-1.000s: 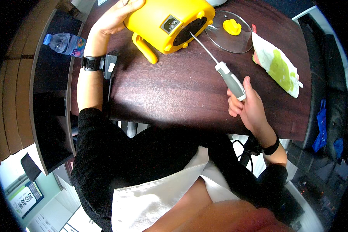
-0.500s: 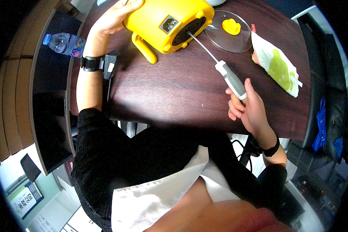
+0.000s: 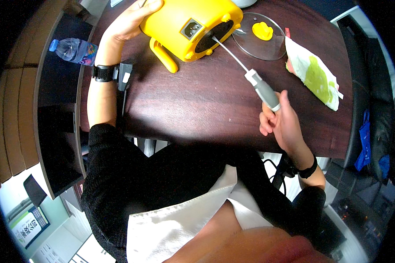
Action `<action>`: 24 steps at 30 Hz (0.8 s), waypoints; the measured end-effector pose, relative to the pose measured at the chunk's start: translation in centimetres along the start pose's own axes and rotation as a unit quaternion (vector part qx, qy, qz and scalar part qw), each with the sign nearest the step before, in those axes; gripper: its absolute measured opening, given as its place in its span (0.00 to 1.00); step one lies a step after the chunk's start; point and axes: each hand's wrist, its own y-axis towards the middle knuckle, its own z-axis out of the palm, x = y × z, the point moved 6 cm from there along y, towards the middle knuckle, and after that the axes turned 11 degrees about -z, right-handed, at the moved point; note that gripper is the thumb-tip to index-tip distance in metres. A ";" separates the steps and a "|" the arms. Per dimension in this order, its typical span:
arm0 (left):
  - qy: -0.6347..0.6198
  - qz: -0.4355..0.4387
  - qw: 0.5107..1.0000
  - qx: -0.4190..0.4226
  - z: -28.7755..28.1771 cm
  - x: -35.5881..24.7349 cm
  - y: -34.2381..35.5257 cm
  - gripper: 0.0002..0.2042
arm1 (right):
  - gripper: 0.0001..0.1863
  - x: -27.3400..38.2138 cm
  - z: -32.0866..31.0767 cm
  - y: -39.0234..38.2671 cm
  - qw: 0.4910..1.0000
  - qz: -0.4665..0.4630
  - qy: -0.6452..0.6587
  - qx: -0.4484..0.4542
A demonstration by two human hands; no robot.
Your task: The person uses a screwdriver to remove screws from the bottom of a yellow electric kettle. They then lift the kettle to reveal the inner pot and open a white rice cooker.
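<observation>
A yellow electric pot (image 3: 171, 26) lies tipped on its side at the top of the view, its black base (image 3: 217, 37) turned toward me. A power socket (image 3: 191, 29) shows in its wall, and a yellow handle (image 3: 163, 56) sticks out below. My left hand (image 3: 134, 19) is closed on the pot's left side; some fingertips are out of sight. In my right hand (image 3: 281, 120) is the grey-and-white handle of a screwdriver (image 3: 262, 89), gripped by its end. The screwdriver's tip meets the pot's black base near the middle; any screw there is too small to see.
Right of the pot lies a round glass lid (image 3: 259, 46) with a yellow knob. Beside it is a white and green cloth-like piece (image 3: 315, 76). A water bottle (image 3: 72, 50) stands at the left, past the edge of the dark wooden table (image 3: 184, 101). A grey device (image 3: 124, 76) sits by my left wrist.
My right fingers have shifted their grip around the screwdriver's handle end, with the index finger now nearer the handle. The screwdriver and pot have barely moved.
</observation>
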 end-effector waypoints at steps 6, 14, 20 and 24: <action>-0.011 -0.018 1.000 0.003 -0.3 0.2 -0.1 0.31 | 0.22 0.6 0.7 -0.3 0.982 -0.084 -0.172 -0.006; -0.013 0.003 1.000 0.012 -0.2 0.2 0.3 0.31 | 0.19 0.2 0.2 -0.1 0.997 -0.004 -0.068 -0.044; -0.013 -0.023 1.000 0.014 -0.3 0.4 0.1 0.31 | 0.18 1.0 0.6 -0.4 0.974 -0.116 -0.195 -0.015; -0.005 -0.024 1.000 0.015 -0.4 0.3 0.1 0.30 | 0.31 0.9 -0.4 0.3 0.982 -0.096 -0.163 -0.006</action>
